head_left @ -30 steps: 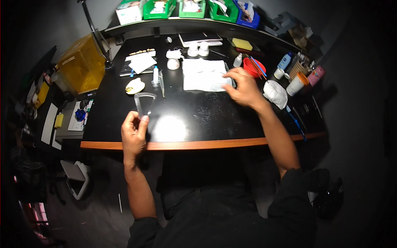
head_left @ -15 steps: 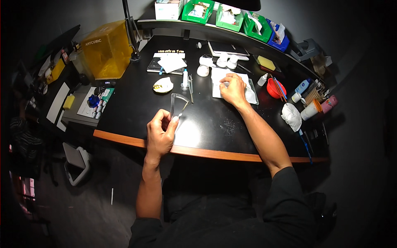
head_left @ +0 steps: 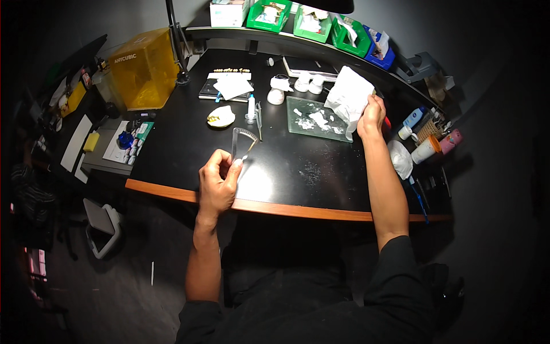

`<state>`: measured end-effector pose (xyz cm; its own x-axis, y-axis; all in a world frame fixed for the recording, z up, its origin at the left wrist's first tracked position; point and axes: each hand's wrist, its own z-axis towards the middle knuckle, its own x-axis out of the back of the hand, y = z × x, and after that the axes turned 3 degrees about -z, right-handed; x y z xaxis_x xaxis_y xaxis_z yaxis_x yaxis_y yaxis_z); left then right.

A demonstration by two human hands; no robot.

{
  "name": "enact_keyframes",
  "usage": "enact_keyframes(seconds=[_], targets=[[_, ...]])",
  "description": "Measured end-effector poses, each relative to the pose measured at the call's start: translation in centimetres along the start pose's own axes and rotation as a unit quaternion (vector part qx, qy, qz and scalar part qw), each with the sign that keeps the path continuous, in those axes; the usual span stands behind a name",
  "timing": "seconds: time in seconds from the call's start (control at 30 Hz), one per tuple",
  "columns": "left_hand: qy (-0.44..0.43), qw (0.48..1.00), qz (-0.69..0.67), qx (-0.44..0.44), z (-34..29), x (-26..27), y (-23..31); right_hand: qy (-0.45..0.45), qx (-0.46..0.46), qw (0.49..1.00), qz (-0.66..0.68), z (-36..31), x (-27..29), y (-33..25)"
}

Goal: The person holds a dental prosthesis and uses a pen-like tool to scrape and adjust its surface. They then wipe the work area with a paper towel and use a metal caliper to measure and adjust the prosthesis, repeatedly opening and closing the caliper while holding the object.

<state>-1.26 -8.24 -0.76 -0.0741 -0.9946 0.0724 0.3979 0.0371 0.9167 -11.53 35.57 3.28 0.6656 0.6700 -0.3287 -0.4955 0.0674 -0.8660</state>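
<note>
Pinched in my left hand [head_left: 217, 182] near the front edge of the table is a small caliper gauge [head_left: 235, 140] with a curved scale, held upright. My right hand [head_left: 372, 117] grips a crumpled white paper towel [head_left: 347, 94] by its right side, lifted over the right end of a glass slab [head_left: 298, 104]. White powdery smears and flakes [head_left: 318, 119] lie on the slab. Left of it are tweezers [head_left: 259, 123], a syringe with a blue tip [head_left: 251, 106] and a pale cast with gold-coloured parts [head_left: 220, 117].
Small white jars [head_left: 308, 84] stand behind the slab. At the right are a crumpled white cloth [head_left: 400, 160], an orange-lidded cup [head_left: 427, 150] and a blue bottle [head_left: 413, 117]. A yellow translucent box [head_left: 144, 71] stands at the left; green bins [head_left: 269, 15] line the back shelf.
My right hand has moved right and raised the paper towel off the glass slab, uncovering the white smears. My left hand still holds the gauge in nearly the same place.
</note>
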Motion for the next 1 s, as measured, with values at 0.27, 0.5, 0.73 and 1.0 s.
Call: enact_keyframes(seconds=[0.27, 0.5, 0.73, 1.0], targets=[[0.003, 1.0, 0.012, -0.013, -0.4, 0.1, -0.2, 0.008, -0.013, 0.999, 0.042, -0.6, 8.5, -7.4], [-0.011, 1.0, -0.002, -0.006, -0.7, -0.1, 0.5, 0.016, 0.295, 0.895, -0.335, -7.7, 15.7, -15.2], [-0.01, 1.0, 0.014, -0.011, -1.0, -0.1, 0.7, -0.063, 0.283, 0.747, -0.599, -20.1, 14.9, -14.8], [-0.017, 0.999, 0.034, -0.014, -0.9, -0.1, 0.5, -0.237, 0.189, 0.742, -0.598, -21.9, 15.6, -14.1]])
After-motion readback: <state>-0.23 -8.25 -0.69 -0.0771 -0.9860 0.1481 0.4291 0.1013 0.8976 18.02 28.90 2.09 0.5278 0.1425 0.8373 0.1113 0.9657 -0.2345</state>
